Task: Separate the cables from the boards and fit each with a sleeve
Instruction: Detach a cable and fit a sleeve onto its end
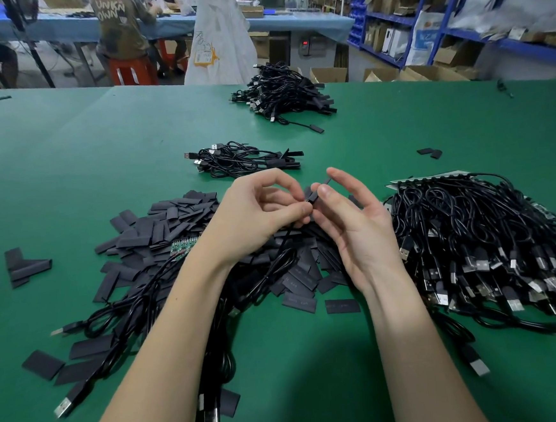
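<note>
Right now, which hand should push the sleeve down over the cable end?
Right. The right hand already pinches the sleeve between thumb and forefinger, while the left hand grips the cable just below it.

Bright, even overhead light fills the room and falls flat on the matte green work table (pixel 99 151), without glare. A soft dark shadow pools on it between the bare forearms near the bottom edge. The wide lens bows the table's far edge and the blue metal shelving (pixel 454 13), whose upper right part smears with blur.
</note>
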Available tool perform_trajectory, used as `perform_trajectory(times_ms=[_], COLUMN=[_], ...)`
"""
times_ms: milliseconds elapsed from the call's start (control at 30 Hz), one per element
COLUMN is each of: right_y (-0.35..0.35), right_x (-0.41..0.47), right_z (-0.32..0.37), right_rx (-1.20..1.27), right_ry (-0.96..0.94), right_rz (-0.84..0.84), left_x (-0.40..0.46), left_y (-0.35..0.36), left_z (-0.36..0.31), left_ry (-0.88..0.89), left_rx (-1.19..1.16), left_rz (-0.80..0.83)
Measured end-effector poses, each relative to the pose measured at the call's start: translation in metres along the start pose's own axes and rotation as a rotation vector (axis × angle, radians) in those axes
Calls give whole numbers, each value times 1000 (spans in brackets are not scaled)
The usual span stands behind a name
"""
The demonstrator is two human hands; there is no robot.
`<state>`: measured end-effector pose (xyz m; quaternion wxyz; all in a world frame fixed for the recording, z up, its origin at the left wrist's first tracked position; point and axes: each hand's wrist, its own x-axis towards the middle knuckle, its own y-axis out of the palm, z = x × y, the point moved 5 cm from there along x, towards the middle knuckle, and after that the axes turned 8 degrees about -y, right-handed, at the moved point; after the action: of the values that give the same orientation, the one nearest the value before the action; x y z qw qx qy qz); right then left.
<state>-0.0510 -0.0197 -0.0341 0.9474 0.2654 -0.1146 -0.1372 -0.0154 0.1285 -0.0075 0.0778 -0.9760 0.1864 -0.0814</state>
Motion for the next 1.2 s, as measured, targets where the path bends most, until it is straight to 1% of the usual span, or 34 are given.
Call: perform_trajectory(times_ms=[267,433,667,833,933,1033,1200], right_y=[2,1,-4,-8,-10,-12,-13], right_x=[0,0,1,1,1,0,2], right_z=[-3,-2,0,3,3,0,-3], right_rx=[10,38,75,67,72,30,15], right_ry=[26,34,-7,26,58,84,107], right_rz=[-9,-34,-103,-59,-78,-66,-56], left_x=[1,2,-1,0,5,26,99], left_y=[0,0,3,-1,-7,-14,-37], left_z=[-1,0,9,-3,-18,-37,-57], left_ry=[22,-1,-133,-118,-81,-37,32], left_rx=[24,51,69,67,91,207,655], left_rz=[-14,-14,114,60,-36,-134,-237])
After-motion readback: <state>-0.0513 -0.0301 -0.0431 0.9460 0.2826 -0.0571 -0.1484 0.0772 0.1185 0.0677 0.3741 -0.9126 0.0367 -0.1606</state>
